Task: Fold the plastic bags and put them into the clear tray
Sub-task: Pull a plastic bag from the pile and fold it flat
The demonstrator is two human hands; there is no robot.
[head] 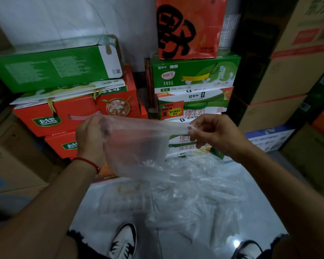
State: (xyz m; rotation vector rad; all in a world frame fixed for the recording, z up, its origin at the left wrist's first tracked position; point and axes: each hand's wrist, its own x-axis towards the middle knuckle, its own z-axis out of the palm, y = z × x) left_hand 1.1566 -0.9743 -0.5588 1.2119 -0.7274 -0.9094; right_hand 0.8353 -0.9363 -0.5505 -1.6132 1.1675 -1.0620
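A clear plastic bag [137, 144] hangs stretched between my two hands at chest height. My left hand [90, 135] grips its left top corner, fingers curled round the film. My right hand [211, 132] pinches the right top corner between thumb and fingertips. Below the bag, on the pale floor, lies a heap of crumpled clear plastic bags [191, 184]. A clear tray [120, 199] with faint edges seems to sit on the floor left of the heap; its outline is hard to make out.
Stacked red and green drink cartons [73, 109] stand ahead on the left, milk cartons [191, 81] in the middle, brown cardboard boxes [288, 81] on the right. My two black-and-white shoes [123, 242] stand on the floor at the bottom.
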